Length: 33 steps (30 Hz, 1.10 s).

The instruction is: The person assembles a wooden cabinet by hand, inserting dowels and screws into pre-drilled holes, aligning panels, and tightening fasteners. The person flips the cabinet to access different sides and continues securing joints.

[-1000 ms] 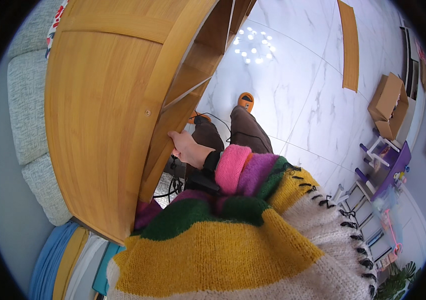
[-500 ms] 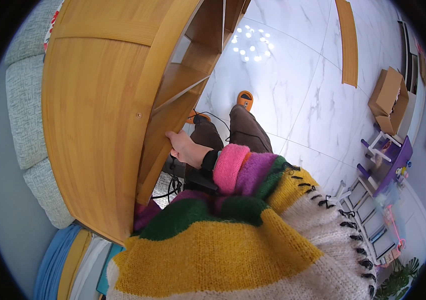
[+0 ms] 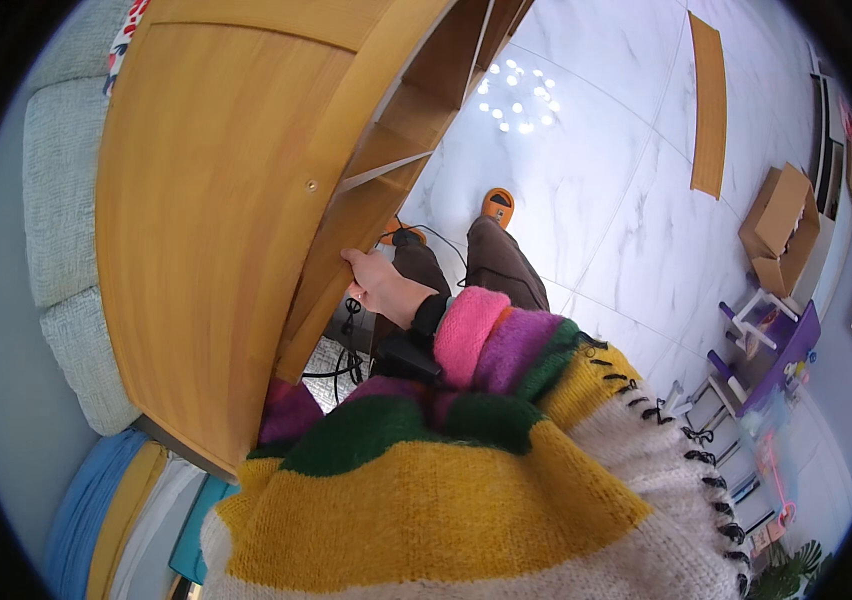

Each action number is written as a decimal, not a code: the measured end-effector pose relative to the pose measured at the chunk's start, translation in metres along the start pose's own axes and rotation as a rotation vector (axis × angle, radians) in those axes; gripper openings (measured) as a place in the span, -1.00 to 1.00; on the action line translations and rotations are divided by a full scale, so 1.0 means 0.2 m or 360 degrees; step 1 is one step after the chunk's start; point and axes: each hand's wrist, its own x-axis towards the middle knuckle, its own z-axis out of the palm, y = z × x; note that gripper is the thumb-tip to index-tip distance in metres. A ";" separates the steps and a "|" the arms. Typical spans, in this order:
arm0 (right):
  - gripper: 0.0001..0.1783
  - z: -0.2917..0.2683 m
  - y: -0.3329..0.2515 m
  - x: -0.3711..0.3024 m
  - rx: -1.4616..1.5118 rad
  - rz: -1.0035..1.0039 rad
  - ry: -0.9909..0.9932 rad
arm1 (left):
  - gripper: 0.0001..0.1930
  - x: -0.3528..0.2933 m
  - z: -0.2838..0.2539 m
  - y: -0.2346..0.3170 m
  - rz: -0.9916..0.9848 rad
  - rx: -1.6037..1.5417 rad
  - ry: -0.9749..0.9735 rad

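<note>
A large wooden shelf unit (image 3: 216, 200) stands tilted along my left side. Its plain panel is toward the left, and its open compartments face the floor on the right. My right hand (image 3: 378, 283) is closed on the front edge of its near end, thumb on the wood and fingers curled under. A black band circles that wrist, below a pink knitted cuff (image 3: 468, 335). My left hand is out of sight; only a bit of purple sleeve (image 3: 286, 412) shows beside the near end of the unit. A black cable (image 3: 353, 345) hangs just below my right hand.
A light grey sofa (image 3: 71, 200) lies along the left, with folded cloths (image 3: 96, 510) below it. On the marble floor (image 3: 586, 150) are a wooden board (image 3: 708, 110), an open cardboard box (image 3: 779, 225) and a small purple table (image 3: 791, 345). My feet wear orange slippers (image 3: 498, 206).
The shelf unit has shifted right and turned slightly against the floor. My right hand has moved a little right and away with it, keeping its grip. The view has shifted slightly too.
</note>
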 end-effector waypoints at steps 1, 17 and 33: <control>-0.84 -0.01 0.00 0.00 0.0019 0.0043 -0.0018 | -0.67 0.00 0.00 0.00 -0.0002 -0.0005 0.0004; -0.60 0.01 -0.50 -0.57 -0.2709 -0.1353 -0.0628 | -0.67 0.05 0.08 0.12 0.0005 -0.0226 0.0104; -0.66 0.20 -0.34 -0.76 -0.3159 -0.2029 -0.1105 | -0.68 0.08 0.12 0.09 0.0182 -0.0538 0.0089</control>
